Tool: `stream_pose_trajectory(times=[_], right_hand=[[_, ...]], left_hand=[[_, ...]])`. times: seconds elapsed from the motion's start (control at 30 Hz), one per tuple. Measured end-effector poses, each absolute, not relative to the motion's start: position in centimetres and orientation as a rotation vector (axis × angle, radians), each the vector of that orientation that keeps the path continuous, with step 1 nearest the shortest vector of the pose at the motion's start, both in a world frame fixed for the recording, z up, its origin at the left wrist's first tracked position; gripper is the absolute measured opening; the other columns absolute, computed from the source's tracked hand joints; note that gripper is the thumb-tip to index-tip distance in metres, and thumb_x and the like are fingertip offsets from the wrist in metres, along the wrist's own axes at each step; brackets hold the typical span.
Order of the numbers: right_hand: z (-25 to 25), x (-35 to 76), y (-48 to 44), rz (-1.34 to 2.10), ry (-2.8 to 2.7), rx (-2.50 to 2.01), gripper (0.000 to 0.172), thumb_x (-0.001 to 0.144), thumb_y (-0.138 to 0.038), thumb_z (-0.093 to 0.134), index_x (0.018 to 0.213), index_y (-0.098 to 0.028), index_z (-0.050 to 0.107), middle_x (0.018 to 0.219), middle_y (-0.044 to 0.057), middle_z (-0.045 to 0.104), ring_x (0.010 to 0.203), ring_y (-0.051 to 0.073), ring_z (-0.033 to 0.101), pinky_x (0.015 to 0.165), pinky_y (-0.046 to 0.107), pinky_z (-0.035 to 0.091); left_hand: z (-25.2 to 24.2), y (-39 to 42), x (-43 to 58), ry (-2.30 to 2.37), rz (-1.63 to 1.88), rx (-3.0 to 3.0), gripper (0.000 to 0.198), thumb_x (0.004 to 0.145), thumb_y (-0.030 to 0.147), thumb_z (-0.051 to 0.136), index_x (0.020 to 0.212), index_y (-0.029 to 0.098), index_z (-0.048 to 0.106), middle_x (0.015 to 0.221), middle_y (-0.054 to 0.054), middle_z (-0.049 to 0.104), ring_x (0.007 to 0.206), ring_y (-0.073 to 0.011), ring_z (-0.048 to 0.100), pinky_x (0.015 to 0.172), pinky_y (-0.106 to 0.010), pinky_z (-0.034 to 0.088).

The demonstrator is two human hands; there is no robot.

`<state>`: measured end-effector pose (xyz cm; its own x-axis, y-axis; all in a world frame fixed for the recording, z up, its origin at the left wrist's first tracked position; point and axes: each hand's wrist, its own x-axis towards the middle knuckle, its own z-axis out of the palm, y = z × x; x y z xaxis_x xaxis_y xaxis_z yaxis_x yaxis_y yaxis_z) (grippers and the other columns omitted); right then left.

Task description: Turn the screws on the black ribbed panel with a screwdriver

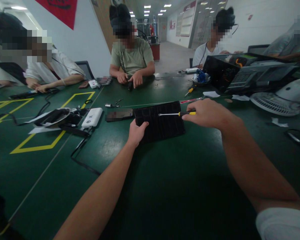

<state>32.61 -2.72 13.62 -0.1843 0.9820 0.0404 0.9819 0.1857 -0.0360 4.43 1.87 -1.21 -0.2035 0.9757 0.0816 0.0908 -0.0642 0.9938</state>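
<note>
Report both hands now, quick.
Left hand: holding the black rectangular panel by its left side, thumb on top.
Right hand: closed on the yellow-and-black screwdriver.

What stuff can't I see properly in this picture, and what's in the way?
All in the head view:
- Left hand: most fingers are hidden under the black panel.
- Screwdriver: the back of its handle is lost in the grip of the right hand.
- Tiny bits: too small to name.
- White fan: cut off by the picture's right edge.
</note>
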Motion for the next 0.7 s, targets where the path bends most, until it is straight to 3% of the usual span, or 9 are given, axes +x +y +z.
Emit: stream_pose_trajectory(times=[0.53, 0.7], right_hand=[[13.75, 32.37, -3.08, -0.016, -2.264, -1.917, 0.03, 0.093, -0.047, 0.068, 0.105, -0.023, 0.08, 0.094, 0.01, 0.079, 0.085, 0.029, 0.069, 0.072, 0.04, 0.044], [13.92, 32.25, -3.23, -0.04, -2.25, -1.92, 0.034, 0.094, -0.053, 0.065, 0.1, -0.025, 0.083, 0.093, 0.012, 0.079, 0.088, 0.031, 0.069, 0.074, 0.042, 0.045]], left_hand=[[-1.47, 2.03, 4.31, 1.39, 1.374, 1.22, 0.029, 0.074, 0.028, 0.081, 0.101, 0.019, 0.075, 0.102, -0.01, 0.08, 0.098, -0.0287, 0.077, 0.096, -0.047, 0.063], [-1.46, 2.0, 4.34, 1.384, 1.379, 1.214, 0.03, 0.073, 0.029, 0.081, 0.101, 0.02, 0.075, 0.103, -0.009, 0.081, 0.099, -0.0296, 0.077, 0.095, -0.047, 0.063]])
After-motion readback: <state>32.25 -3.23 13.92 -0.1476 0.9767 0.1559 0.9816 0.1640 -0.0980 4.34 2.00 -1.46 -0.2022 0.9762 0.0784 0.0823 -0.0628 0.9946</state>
